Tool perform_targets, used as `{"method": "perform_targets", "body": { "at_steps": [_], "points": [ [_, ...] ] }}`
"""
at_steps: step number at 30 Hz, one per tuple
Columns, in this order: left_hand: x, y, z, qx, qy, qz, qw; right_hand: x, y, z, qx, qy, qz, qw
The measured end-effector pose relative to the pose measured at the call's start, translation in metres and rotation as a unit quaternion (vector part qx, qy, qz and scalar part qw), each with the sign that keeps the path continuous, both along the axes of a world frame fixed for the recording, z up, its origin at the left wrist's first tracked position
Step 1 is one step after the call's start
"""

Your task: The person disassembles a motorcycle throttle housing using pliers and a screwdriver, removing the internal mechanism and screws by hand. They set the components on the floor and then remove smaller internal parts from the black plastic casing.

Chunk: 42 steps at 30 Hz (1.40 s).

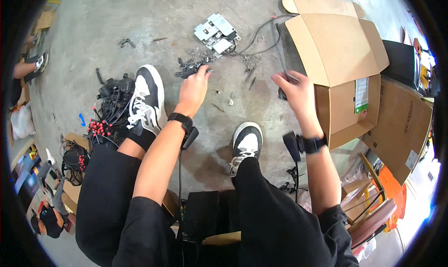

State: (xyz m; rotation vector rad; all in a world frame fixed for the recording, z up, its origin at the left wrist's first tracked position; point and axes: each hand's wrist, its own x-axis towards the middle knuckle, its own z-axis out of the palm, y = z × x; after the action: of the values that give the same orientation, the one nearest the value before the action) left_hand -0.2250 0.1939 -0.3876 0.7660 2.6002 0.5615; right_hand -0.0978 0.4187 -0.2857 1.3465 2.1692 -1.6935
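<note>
My left hand [192, 90] reaches over a small heap of black parts [190, 67] on the concrete floor. Its thumb and fingertips are closed together; what they pinch is too small to make out. To the right, my right hand [298, 92] is closed on a small dark part [283, 94], partly hidden by the fingers, beside the open cardboard box. Beyond both hands lies a light-grey metal and plastic assembly [216, 31]. A black cable [254, 41] curves from it towards the box. Small rings and thin pins [252, 62] lie scattered between the hands.
An open cardboard box [347, 106] stands at right, another carton [396, 127] beside it. Left of my left shoe [148, 97] sits a pile of black cables and parts [114, 99] with red-tipped pieces [99, 128]. Other people are at the far left.
</note>
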Motion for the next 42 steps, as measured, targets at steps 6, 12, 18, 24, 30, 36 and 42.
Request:
{"method": "perform_targets", "body": {
  "at_steps": [6, 12, 18, 24, 30, 36, 42],
  "points": [
    [0.004, -0.006, 0.005, 0.176, -0.163, 0.155, 0.958, -0.061, 0.013, -0.053, 0.175, -0.107, 0.138, 0.969],
    [0.016, -0.023, 0.016, 0.351, -0.397, 0.376, 0.76, -0.078, -0.011, -0.06, 0.238, -0.085, 0.255, 0.933],
    [0.033, -0.022, 0.015, 0.323, -0.43, 0.383, 0.751, -0.074, -0.022, -0.078, 0.33, -0.074, 0.317, 0.886],
    [0.035, -0.028, 0.022, 0.322, -0.436, 0.423, 0.727, -0.071, -0.011, -0.075, 0.272, -0.077, 0.312, 0.907],
    [0.031, -0.02, 0.05, 0.34, -0.469, 0.412, 0.703, -0.056, 0.014, -0.063, -0.109, -0.005, 0.133, 0.985],
    [0.023, -0.012, 0.122, 0.395, -0.602, 0.309, 0.621, -0.031, 0.0, 0.003, -0.35, 0.055, 0.052, 0.933],
    [0.04, 0.0, 0.251, 0.449, -0.543, 0.194, 0.683, -0.016, -0.018, 0.143, -0.333, 0.178, 0.061, 0.924]
  ]
}}
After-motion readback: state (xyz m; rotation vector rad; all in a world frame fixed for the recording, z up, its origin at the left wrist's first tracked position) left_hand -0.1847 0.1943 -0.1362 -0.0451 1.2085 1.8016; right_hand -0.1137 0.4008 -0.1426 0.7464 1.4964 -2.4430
